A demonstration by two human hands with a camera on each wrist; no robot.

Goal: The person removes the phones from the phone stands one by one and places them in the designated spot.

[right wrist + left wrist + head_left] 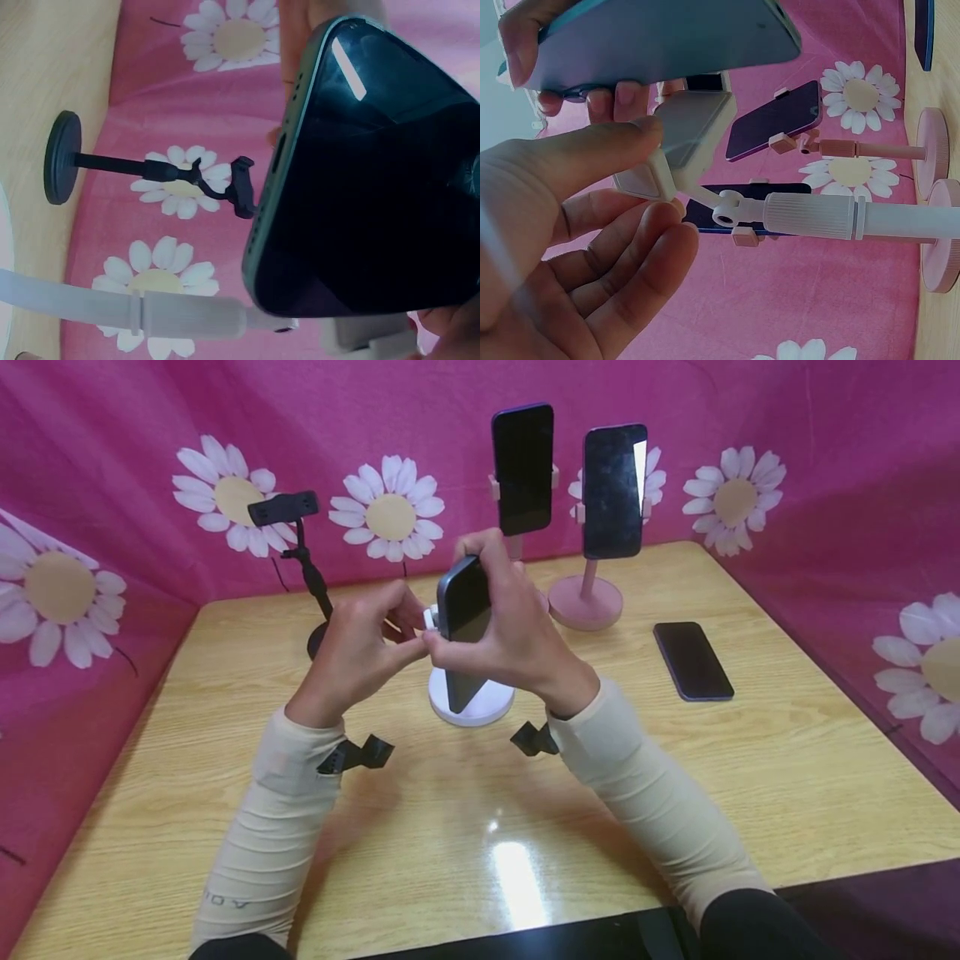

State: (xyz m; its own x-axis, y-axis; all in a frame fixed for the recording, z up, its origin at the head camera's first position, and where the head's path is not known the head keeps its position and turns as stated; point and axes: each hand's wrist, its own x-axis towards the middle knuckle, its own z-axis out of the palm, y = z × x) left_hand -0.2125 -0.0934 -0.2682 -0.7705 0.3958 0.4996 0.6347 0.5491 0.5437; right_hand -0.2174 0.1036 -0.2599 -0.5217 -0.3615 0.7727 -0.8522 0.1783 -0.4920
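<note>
My right hand (pixel 521 631) grips a dark-screened smartphone (pixel 465 610) by its edges, upright over a white phone stand. The stand's round base (pixel 487 708) rests on the table below. My left hand (pixel 360 647) pinches the stand's white clamp (pixel 694 127) between thumb and fingers, as the left wrist view shows. Beside the clamp is the phone's back, close to it; whether they touch I cannot tell. A ribbed white stem (pixel 810 216) leads from the clamp joint to the base. From the right wrist, the phone's screen (pixel 375 195) hides most of the clamp.
Two pink stands at the back hold one phone (pixel 522 468) and another phone (pixel 615 489). A black stand (pixel 311 572) with a bare holder stands at the back left. Another phone (pixel 693 660) lies flat on the wooden table (pixel 420 827) at right. Pink flowered cloth (pixel 420 410) surrounds the table.
</note>
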